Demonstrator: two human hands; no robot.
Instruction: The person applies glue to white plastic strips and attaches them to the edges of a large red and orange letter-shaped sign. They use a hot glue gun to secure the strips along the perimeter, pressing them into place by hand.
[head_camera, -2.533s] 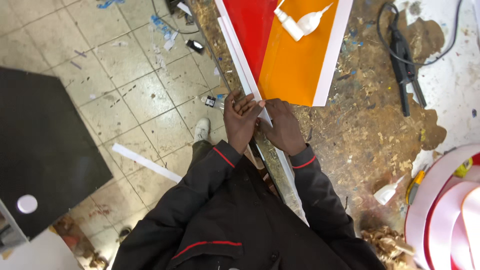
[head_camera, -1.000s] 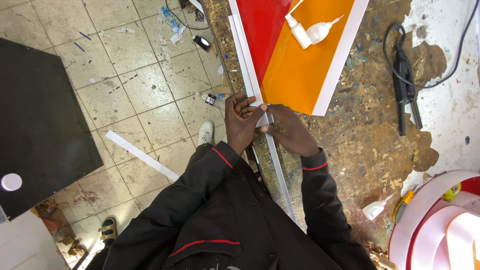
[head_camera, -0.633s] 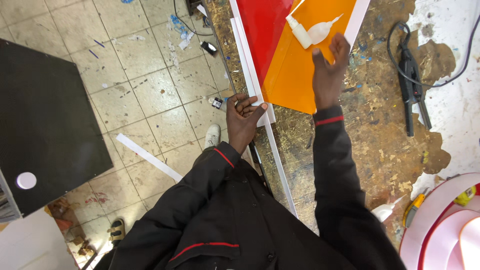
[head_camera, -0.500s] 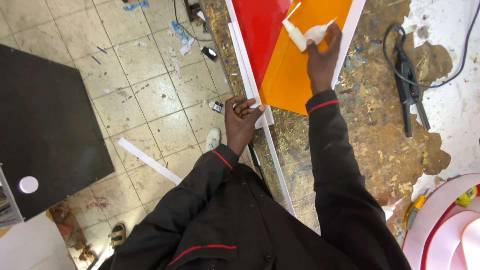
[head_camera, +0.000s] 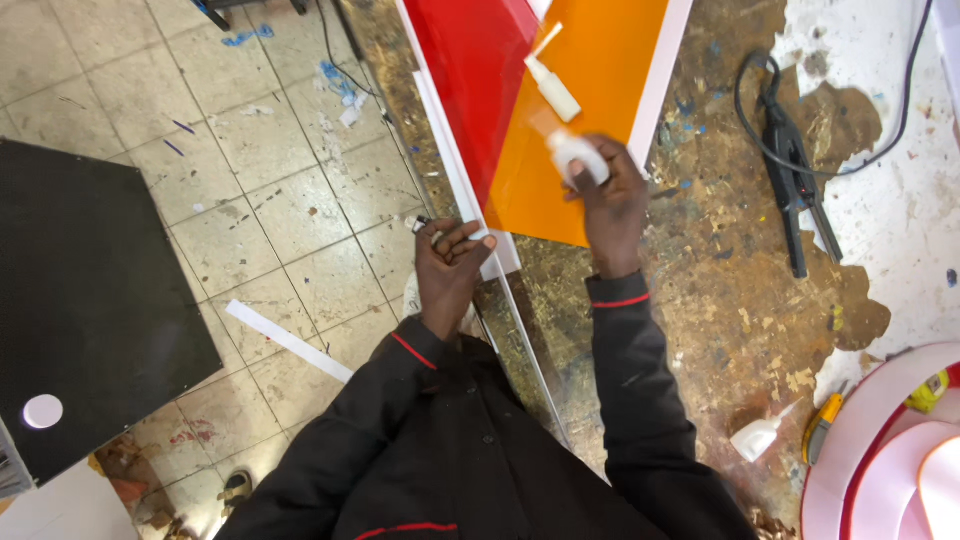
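My right hand (head_camera: 610, 205) grips a small white squeeze bottle (head_camera: 576, 155) and holds it over the orange sheet (head_camera: 580, 110). A second white bottle with a long nozzle (head_camera: 553, 85) lies on that sheet, just beyond. A red sheet (head_camera: 470, 70) adjoins the orange one on the left. My left hand (head_camera: 450, 265) presses on the near corner of a white strip (head_camera: 480, 235) that runs along the red sheet's edge at the workbench's left side.
A black tool with a cord (head_camera: 790, 170) lies on the stained workbench (head_camera: 720, 300) to the right. A white bottle (head_camera: 755, 438), a yellow tool (head_camera: 822, 425) and a curved red and white form (head_camera: 890, 450) sit at lower right. A black panel (head_camera: 90, 300) and white strip (head_camera: 285, 340) lie on the tiled floor.
My right hand left the white strip, reached up to the orange sheet, took one of the two white bottles and drew it back. My left hand stayed at the strip.
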